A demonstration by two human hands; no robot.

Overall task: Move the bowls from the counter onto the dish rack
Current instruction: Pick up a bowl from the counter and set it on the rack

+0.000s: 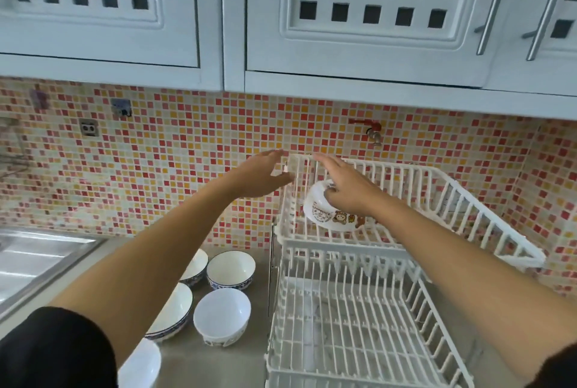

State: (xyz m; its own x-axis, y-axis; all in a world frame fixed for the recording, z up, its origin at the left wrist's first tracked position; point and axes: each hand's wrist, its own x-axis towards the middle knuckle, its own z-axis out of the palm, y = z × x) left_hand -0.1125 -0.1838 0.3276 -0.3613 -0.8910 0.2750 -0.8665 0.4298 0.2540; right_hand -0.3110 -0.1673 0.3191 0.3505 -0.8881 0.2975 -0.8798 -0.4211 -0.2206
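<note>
A white two-tier dish rack (pixel 368 300) stands on the counter at the right. My right hand (pixel 346 187) grips a white bowl with cartoon bears (pixel 324 216), held upside down and tilted inside the upper tier. My left hand (pixel 262 175) hovers open just left of the upper tier's corner, fingers spread, holding nothing. Several bowls sit on the counter left of the rack: a white one (pixel 221 316), a blue-patterned one (pixel 230 269), a wide blue-rimmed one (pixel 175 312), one behind my left forearm (pixel 196 266) and a white one at the bottom edge (pixel 143 362).
A steel sink (pixel 37 259) lies at the left. White wall cabinets (pixel 359 28) hang low overhead. A red tap valve (pixel 368 128) juts from the mosaic tiled wall above the rack. The lower rack tier holds nothing.
</note>
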